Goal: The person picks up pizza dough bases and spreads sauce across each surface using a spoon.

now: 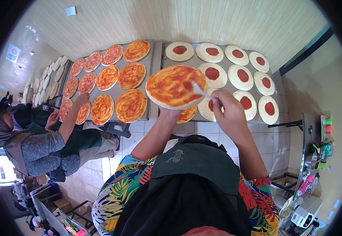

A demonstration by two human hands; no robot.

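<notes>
My left hand [170, 113] holds up a round pizza base [167, 84] from below; its fingers are hidden under the dough. Red sauce with orange streaks covers most of the top, leaving a pale rim. In my right hand [230, 108], the fingers are closed around the handle of a spoon [203, 93]. The spoon's bowl rests in the sauce near the right side of the base. Behind the raised base, a sauced pizza base [187, 115] is partly covered on the near edge of the right tray.
The right tray [224, 70] carries pale dough rounds with red sauce spots. On the left tray [152, 74] lie several sauced bases. A co-worker [41, 145] at left reaches over them with one hand. A cluttered side table [305, 157] stands at right.
</notes>
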